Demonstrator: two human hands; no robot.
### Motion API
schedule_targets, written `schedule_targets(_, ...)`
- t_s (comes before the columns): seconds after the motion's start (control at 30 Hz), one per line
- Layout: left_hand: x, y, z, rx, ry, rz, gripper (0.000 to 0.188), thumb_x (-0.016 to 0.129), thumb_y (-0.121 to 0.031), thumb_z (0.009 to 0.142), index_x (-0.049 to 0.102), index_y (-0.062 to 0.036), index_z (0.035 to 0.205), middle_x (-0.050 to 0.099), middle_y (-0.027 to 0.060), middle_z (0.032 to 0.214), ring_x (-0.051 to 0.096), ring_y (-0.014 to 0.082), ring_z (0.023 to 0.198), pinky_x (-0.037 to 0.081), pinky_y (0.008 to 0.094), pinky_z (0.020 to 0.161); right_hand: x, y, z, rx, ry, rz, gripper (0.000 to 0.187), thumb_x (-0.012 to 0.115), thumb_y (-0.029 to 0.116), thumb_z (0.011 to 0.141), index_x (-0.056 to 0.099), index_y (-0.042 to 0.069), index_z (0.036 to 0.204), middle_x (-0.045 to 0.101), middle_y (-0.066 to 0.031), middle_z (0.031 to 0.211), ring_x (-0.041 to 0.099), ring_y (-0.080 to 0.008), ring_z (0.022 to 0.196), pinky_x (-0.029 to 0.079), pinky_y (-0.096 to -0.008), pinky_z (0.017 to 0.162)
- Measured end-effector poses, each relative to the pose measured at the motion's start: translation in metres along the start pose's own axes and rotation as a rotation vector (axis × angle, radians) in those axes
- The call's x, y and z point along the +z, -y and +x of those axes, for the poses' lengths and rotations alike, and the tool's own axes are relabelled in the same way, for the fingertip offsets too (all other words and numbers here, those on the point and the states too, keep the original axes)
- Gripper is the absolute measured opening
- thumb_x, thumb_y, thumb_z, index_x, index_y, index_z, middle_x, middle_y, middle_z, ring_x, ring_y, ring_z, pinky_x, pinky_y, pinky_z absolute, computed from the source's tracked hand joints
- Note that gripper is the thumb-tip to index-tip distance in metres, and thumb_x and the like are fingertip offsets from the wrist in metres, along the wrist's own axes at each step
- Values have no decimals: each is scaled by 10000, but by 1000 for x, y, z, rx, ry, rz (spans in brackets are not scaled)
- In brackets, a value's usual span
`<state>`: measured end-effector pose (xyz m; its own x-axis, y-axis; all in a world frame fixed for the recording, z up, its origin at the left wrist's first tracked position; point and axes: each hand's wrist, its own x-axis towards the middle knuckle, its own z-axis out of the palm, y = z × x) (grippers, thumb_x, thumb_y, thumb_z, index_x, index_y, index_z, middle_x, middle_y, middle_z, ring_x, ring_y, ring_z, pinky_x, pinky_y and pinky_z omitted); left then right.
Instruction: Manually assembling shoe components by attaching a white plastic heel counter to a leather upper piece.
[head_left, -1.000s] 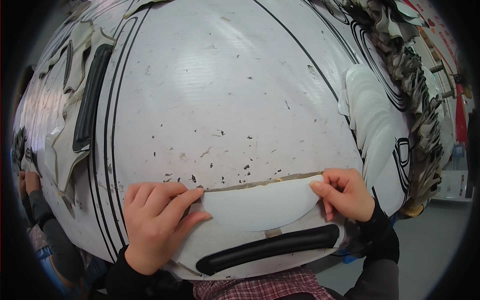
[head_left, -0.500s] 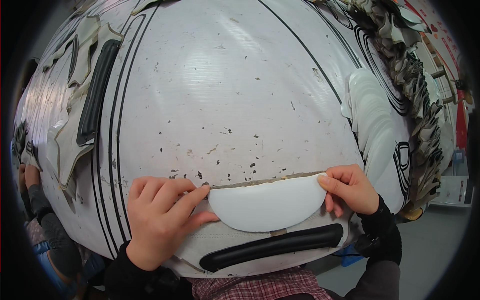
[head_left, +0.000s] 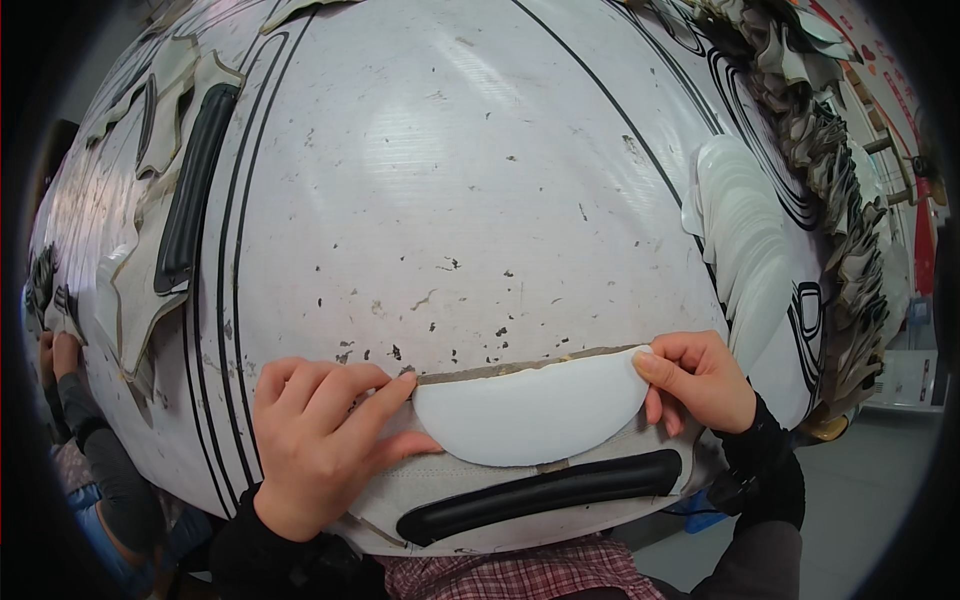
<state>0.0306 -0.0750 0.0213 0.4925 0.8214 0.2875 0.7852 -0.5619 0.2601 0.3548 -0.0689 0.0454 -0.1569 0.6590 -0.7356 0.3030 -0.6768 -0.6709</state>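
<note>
Left hand: partly open, thumb and forefinger spread; forefinger tip placed at the upper left corner of a white half-moon sheet, thumb rested by its curved edge. Right hand: thumb and forefinger closed, the sheet's right corner pinched between them. Sheet is laid over a grey fabric panel, beyond a black padded strip. Since half a second ago, the view is shifted slightly; the placing of both hands is unchanged. Right corner is covered by the thumb; the panel is largely hidden.
</note>
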Motion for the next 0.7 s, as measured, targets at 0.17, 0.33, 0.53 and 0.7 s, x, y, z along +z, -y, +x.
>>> schedule_targets(0.17, 0, 0, -1, -6, -18, 15, 433, 777, -410, 599, 704, -124, 916, 599, -40, 835, 545, 151, 723, 391, 324, 724, 1, 2, -1, 4, 9, -11, 291, 553, 247, 978, 607, 3, 829, 639, -36, 627, 501, -41, 426, 411, -180, 420)
schedule_targets(0.33, 0, 1, -2, -18, -30, 23, 400, 778, -406, 611, 710, -134, 896, 593, -48, 810, 520, 152, 684, 381, 314, 694, 2, 2, -1, 21, 7, -12, 278, 560, 238, 974, 606, 4, 831, 633, -31, 621, 513, -43, 435, 415, -180, 425)
schedule_targets(0.53, 3, -1, -3, -1, -37, 56, 375, 775, -401, 633, 711, -146, 900, 590, -55, 798, 505, 149, 668, 377, 311, 689, 1, 1, -3, 30, 0, -26, 284, 568, 246, 968, 602, 17, 803, 614, -19, 600, 524, -47, 442, 419, -179, 433)
schedule_targets(0.7, 3, -2, -2, 32, -34, 75, 373, 760, -412, 659, 710, -145, 915, 603, -58, 798, 501, 146, 662, 370, 319, 697, 7, 2, -3, -51, -46, -173, 325, 592, 245, 949, 569, 22, 715, 546, -20, 538, 500, -85, 423, 380, -233, 426)
